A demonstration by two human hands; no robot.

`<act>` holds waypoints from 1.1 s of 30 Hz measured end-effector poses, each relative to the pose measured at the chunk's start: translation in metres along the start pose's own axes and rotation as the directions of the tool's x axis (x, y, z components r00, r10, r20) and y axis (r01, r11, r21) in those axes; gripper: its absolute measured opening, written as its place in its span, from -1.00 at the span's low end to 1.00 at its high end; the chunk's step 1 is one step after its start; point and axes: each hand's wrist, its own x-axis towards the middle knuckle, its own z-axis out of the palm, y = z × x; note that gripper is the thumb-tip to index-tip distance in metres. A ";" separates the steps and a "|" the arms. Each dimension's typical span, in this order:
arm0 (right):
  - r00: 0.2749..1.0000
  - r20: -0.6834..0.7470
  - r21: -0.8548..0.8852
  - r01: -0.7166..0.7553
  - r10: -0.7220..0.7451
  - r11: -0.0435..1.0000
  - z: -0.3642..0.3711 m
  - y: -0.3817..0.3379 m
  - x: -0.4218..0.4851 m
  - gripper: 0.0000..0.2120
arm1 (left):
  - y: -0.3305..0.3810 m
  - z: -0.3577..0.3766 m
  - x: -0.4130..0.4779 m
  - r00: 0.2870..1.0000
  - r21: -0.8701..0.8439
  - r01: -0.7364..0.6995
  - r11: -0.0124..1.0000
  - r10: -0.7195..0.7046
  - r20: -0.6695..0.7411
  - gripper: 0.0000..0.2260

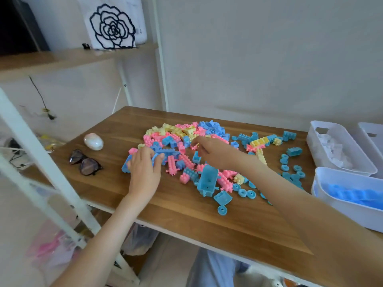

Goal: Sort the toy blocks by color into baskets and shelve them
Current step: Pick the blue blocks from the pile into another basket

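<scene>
A heap of pink, yellow and blue toy blocks (pixel 182 139) lies in the middle of the wooden table (pixel 207 224), with blue wheels (pixel 245 192) scattered to its right. My left hand (pixel 145 170) is at the heap's left edge, its fingers curled over a blue block (pixel 158 155). My right hand (pixel 215 152) reaches into the heap's middle and pinches a small block (pixel 194 145) between thumb and fingertips; I cannot make out its colour. At the right, one white basket (pixel 317 183) holds blue blocks and another white basket (pixel 310 139) holds white pieces.
A third white basket (pixel 371 131) stands at the far right. Sunglasses (pixel 85 162) and an egg-shaped stone (pixel 93 141) lie on the table's left end. White shelf posts (pixel 31 141) rise at the left, with an upper shelf (pixel 62 59) carrying a rose picture.
</scene>
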 end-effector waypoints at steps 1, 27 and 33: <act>1.000 0.014 -0.031 0.004 -0.003 1.000 0.001 -0.003 0.003 -0.66 | -0.010 -0.002 -0.001 1.000 0.032 0.025 0.999 -0.025 -0.016 -0.82; 0.975 0.207 -0.182 -0.044 0.082 0.982 0.030 -0.028 0.053 -0.78 | -0.050 -0.010 0.011 0.904 0.132 0.362 0.923 -0.382 0.190 -0.78; 0.981 0.166 -0.232 -0.059 0.099 0.971 0.037 -0.030 0.053 -0.74 | -0.048 -0.004 0.008 0.946 0.344 0.103 0.933 -0.199 0.257 -0.47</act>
